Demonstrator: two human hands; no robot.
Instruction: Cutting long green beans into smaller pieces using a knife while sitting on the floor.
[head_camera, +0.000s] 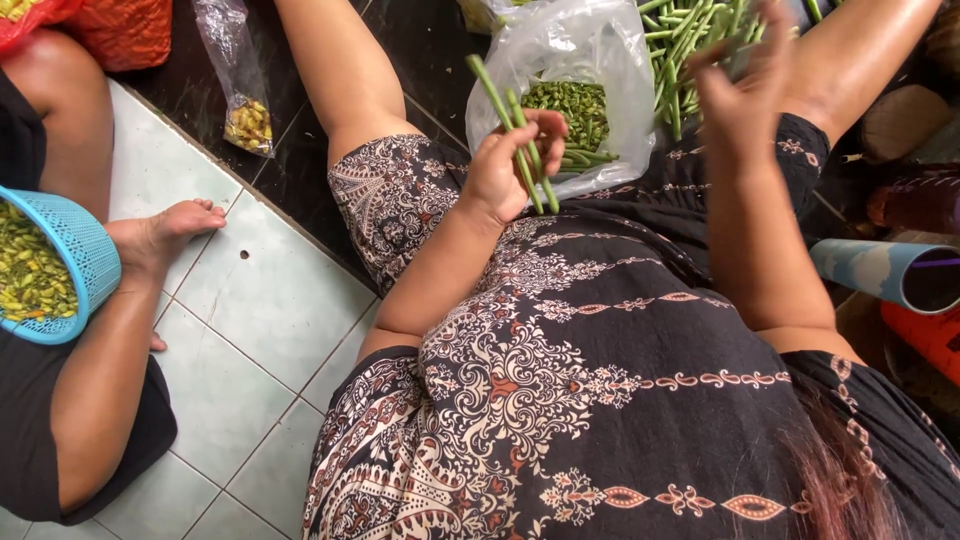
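Note:
My left hand (508, 165) grips a small bunch of long green beans (515, 128) that stick up and to the left from my fist. Just beyond it lies a clear plastic bag (600, 50) holding chopped green bean pieces (572, 103). My right hand (745, 85) is raised with fingers spread, blurred, holding nothing that I can make out, in front of a pile of whole long beans (690, 40). I sit on the floor in a dark patterned dress (560, 380).
Another person sits at the left with a bare foot (165, 232) on the pale tiles and a blue basket (75, 240) of cut yellow-green pieces. A small clear bag (245, 110) lies on the dark floor. A rolled blue tube (890, 272) lies at right.

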